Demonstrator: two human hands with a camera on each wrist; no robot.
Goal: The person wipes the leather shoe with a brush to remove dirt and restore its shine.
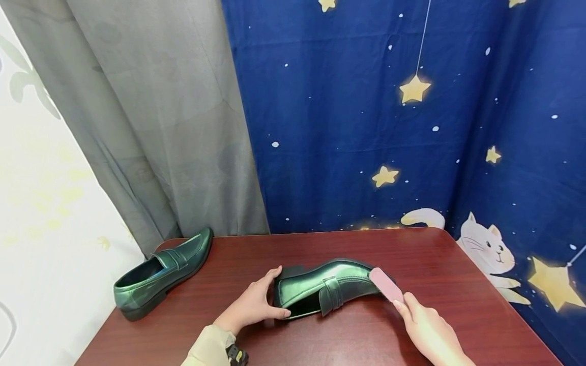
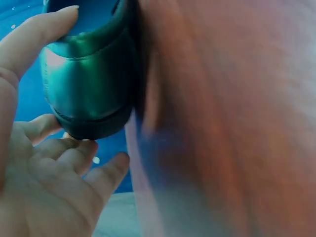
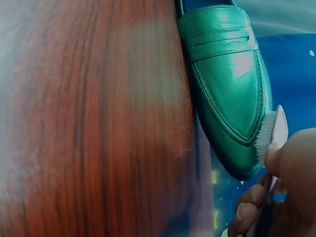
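A shiny green loafer (image 1: 302, 288) lies tipped on its side on the table, toe to the right and opening toward me. My left hand (image 1: 254, 304) grips its heel end; in the left wrist view the thumb is at the opening's rim and fingers touch the heel's underside (image 2: 94, 129). My right hand (image 1: 430, 330) holds a pink-backed brush (image 1: 386, 284) by its handle. White bristles (image 3: 265, 140) touch the side of the toe in the right wrist view. The palm hides part of the handle.
A second green loafer (image 1: 167, 274) stands upright at the table's far left edge. The reddish-brown wooden table (image 1: 329, 338) ends at a grey curtain (image 1: 174, 127) and a blue star-patterned curtain (image 1: 339, 127) behind it.
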